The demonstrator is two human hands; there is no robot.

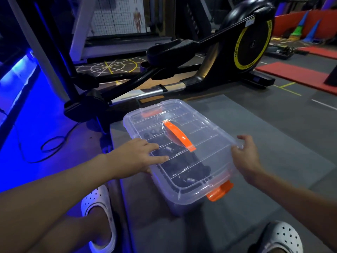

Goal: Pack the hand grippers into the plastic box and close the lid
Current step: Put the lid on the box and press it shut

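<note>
White perforated clogs (98, 199) flank a grey mat (264, 143). At centre, a clear plastic box (182, 203) holds black hand grippers (184, 167), with its transparent lid (200, 136) on. Left hand (138, 157) presses flat at 9 o'clock; right hand (246, 157) at 3 o'clock, grip open. Next, likely: snapping the orange latch (219, 191) at 5 o'clock.

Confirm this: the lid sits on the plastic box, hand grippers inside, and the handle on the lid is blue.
Not blue: the head view shows the handle is orange. The lid does sit on the plastic box, hand grippers inside.
</note>
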